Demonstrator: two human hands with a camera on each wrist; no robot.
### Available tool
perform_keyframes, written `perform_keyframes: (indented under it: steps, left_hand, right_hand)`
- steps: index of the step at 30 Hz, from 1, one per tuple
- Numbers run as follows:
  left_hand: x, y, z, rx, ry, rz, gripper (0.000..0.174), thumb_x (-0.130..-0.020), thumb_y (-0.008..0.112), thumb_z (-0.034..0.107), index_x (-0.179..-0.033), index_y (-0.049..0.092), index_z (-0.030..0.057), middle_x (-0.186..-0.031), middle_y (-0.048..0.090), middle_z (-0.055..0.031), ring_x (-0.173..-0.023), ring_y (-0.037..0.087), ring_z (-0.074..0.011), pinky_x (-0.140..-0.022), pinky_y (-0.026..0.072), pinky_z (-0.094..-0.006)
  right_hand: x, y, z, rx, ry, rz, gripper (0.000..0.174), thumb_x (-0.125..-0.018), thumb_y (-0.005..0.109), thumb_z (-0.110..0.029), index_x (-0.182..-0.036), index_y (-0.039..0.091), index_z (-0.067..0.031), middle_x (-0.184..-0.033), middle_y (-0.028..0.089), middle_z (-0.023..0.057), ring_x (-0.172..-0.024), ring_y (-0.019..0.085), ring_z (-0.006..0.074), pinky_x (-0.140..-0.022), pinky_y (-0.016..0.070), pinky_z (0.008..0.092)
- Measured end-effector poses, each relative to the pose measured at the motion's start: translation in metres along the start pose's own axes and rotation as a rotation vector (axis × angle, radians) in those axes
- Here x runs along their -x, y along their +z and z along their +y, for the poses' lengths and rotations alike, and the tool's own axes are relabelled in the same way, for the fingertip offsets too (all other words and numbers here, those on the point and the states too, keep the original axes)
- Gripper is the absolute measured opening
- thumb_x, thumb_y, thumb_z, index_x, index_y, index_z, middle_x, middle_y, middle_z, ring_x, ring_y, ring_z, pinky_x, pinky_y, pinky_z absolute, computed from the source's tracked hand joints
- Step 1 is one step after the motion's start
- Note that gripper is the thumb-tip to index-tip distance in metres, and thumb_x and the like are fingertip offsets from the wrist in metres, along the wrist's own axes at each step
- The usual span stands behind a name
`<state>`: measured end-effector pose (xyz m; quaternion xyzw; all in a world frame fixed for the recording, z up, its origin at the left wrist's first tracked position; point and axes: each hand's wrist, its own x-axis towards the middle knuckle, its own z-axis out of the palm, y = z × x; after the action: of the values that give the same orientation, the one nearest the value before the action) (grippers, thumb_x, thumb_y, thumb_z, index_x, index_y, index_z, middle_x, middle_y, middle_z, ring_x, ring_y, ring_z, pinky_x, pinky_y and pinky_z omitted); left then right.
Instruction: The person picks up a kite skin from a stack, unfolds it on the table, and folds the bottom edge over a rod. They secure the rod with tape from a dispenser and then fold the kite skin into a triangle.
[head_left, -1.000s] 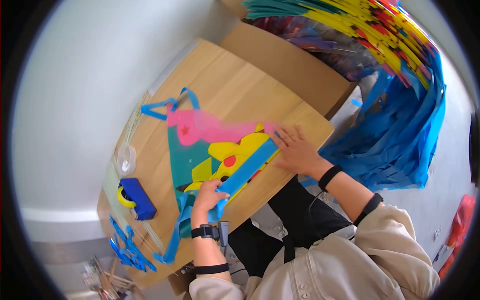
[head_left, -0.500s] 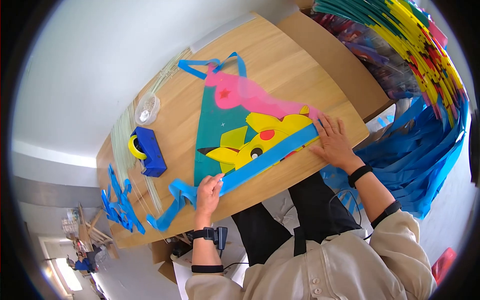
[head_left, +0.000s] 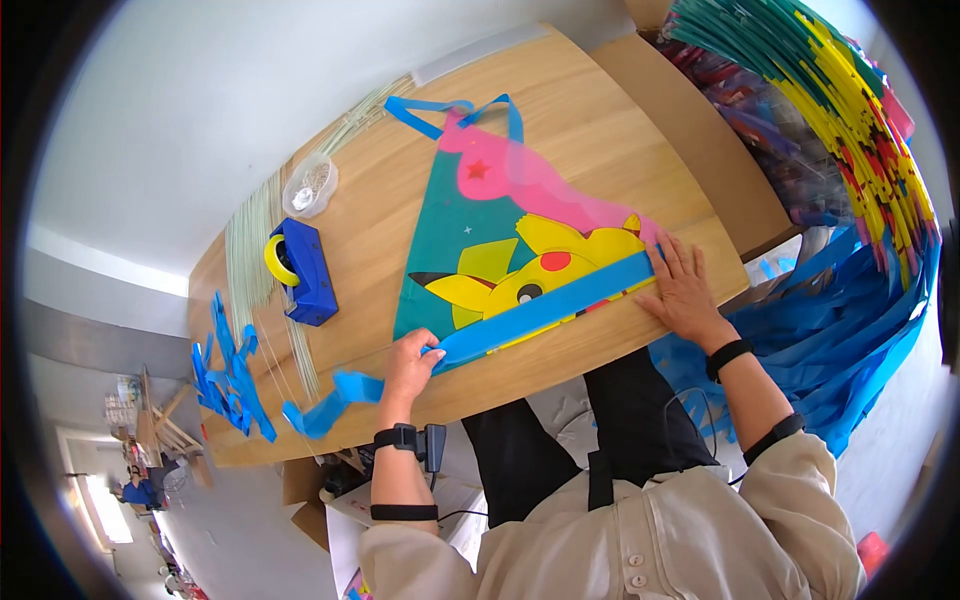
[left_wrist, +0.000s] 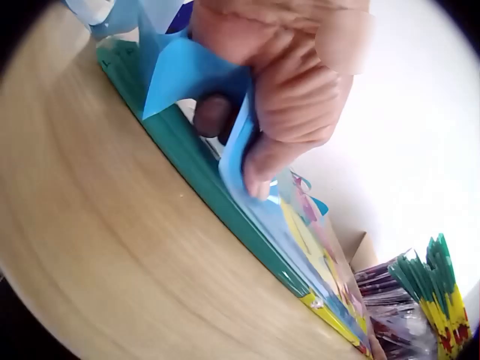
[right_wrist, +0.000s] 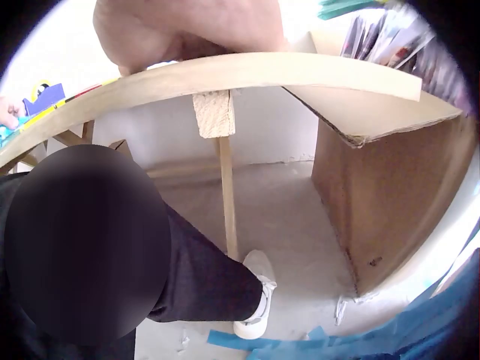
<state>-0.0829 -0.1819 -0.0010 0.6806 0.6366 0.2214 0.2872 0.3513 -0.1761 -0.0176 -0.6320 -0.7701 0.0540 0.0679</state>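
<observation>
A flat triangular kite (head_left: 430, 260), green and pink with a yellow cartoon figure, lies on the wooden table. Along its near edge runs a wide blue ribbon (head_left: 550, 306). My left hand (head_left: 406, 368) pinches the ribbon at the kite's near left corner; the left wrist view shows the thumb on the folded strip (left_wrist: 238, 146). Past that hand the ribbon's loose end trails left in bends. My right hand (head_left: 690, 298) lies with spread fingers at the ribbon's right end; in the right wrist view the table rim hides its fingertips. Blue loops (head_left: 510, 105) stick out from the kite's far tip.
A blue tape dispenser (head_left: 308, 278), a clear tub (head_left: 311, 186), thin pale sticks (head_left: 250, 250) and blue strips (head_left: 232, 370) sit along the table's left side. To the right stand a cardboard box (head_left: 690, 130) and a stack of folded kites (head_left: 830, 110) with hanging blue tails (head_left: 830, 340).
My left hand has slid along the ribbon to the kite's left corner, and the ribbon now lies straighter along the edge. The right hand stays at its end. The head view has shifted.
</observation>
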Motion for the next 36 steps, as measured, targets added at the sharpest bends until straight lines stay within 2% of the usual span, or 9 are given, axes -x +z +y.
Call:
perform_keyframes:
  steps: [11,15,17,23,26,30,33,35,36]
  left_hand:
    - [0.007,-0.004,-0.002,0.09,0.003,-0.028,0.024,-0.067,0.07,-0.002,-0.086,0.056,0.0003,-0.082,0.058,-0.0134,-0.077,0.057,-0.0284,-0.07,0.0455,-0.034]
    - [0.003,-0.003,-0.002,0.056,0.01,-0.052,0.027,-0.065,0.072,-0.002,-0.086,0.056,0.001,-0.083,0.058,-0.0133,-0.078,0.058,-0.0288,-0.071,0.046,-0.0341]
    - [0.003,-0.005,-0.003,0.032,-0.002,-0.044,0.027,-0.065,0.072,-0.003,-0.086,0.056,0.0011,-0.083,0.059,-0.0134,-0.079,0.058,-0.0289,-0.071,0.0462,-0.0342]
    - [0.005,-0.004,-0.009,0.08,-0.004,-0.037,0.028,-0.065,0.074,0.0,-0.086,0.056,0.0008,-0.081,0.059,-0.0146,-0.078,0.058,-0.0304,-0.07,0.0466,-0.035]
    - [0.008,-0.031,0.002,-0.003,-0.011,-0.118,0.031,-0.063,0.076,0.007,-0.086,0.056,0.0021,-0.077,0.058,-0.0147,-0.077,0.058,-0.0306,-0.071,0.0471,-0.0358]
    - [0.03,-0.095,-0.013,-0.496,-0.308,-0.574,0.028,-0.06,0.077,0.015,-0.082,0.061,0.0058,-0.081,0.062,-0.0168,-0.077,0.061,-0.0318,-0.07,0.0475,-0.0392]
    - [0.048,-0.133,-0.026,-0.705,-0.419,-0.561,0.022,-0.063,0.073,0.014,-0.08,0.062,0.0051,-0.079,0.063,-0.0179,-0.073,0.062,-0.0324,-0.066,0.0472,-0.0405]
    - [0.054,-0.146,-0.018,-0.888,-0.373,-0.06,0.015,-0.067,0.068,0.008,-0.081,0.063,0.0038,-0.075,0.063,-0.0194,-0.069,0.062,-0.0319,-0.063,0.0474,-0.039]
    - [0.043,-0.147,0.015,-0.674,-0.286,0.031,0.013,-0.068,0.065,0.004,-0.081,0.063,0.0028,-0.074,0.063,-0.0182,-0.069,0.063,-0.0283,-0.063,0.0473,-0.0368]
  right_hand:
    - [-0.004,-0.024,-0.036,0.117,0.084,-0.064,0.077,-0.084,0.055,-0.05,-0.143,0.029,-0.0078,-0.15,0.022,0.0125,-0.141,0.014,0.0285,-0.111,0.0068,0.0554]
    - [-0.009,-0.026,-0.128,-0.063,-0.453,-0.023,0.08,-0.079,0.06,-0.052,-0.138,0.036,-0.0039,-0.145,0.032,0.0163,-0.139,0.02,0.028,-0.111,0.0101,0.0546]
    - [-0.008,0.003,-0.191,-0.174,-0.56,-0.001,0.082,-0.08,0.059,-0.053,-0.139,0.035,-0.0018,-0.145,0.029,0.0178,-0.138,0.022,0.0288,-0.112,0.0113,0.051]
    - [-0.005,0.035,-0.21,-0.259,-0.487,-0.02,0.084,-0.08,0.058,-0.053,-0.139,0.031,0.0002,-0.147,0.025,0.0186,-0.139,0.021,0.031,-0.113,0.0129,0.0454]
    - [-0.005,0.032,-0.208,-0.226,-0.493,-0.038,0.084,-0.081,0.056,-0.055,-0.14,0.03,-0.0008,-0.148,0.026,0.0174,-0.139,0.02,0.0288,-0.114,0.0118,0.0434]
    - [-0.004,0.033,-0.207,-0.273,-0.482,-0.041,0.085,-0.081,0.056,-0.055,-0.141,0.03,-0.0008,-0.148,0.025,0.0175,-0.14,0.019,0.0288,-0.114,0.0112,0.0434]
    - [-0.004,0.032,-0.206,-0.277,-0.47,-0.04,0.085,-0.081,0.056,-0.055,-0.141,0.03,-0.0008,-0.148,0.025,0.0174,-0.14,0.018,0.0286,-0.114,0.0105,0.0432]
    - [-0.003,0.036,-0.206,-0.273,-0.465,-0.034,0.085,-0.08,0.057,-0.055,-0.141,0.03,-0.0006,-0.148,0.025,0.0174,-0.14,0.018,0.0283,-0.114,0.01,0.0431]
    - [-0.004,0.037,-0.205,-0.286,-0.453,-0.03,0.085,-0.08,0.057,-0.055,-0.141,0.03,-0.0006,-0.148,0.025,0.0174,-0.14,0.018,0.0283,-0.114,0.01,0.0431]
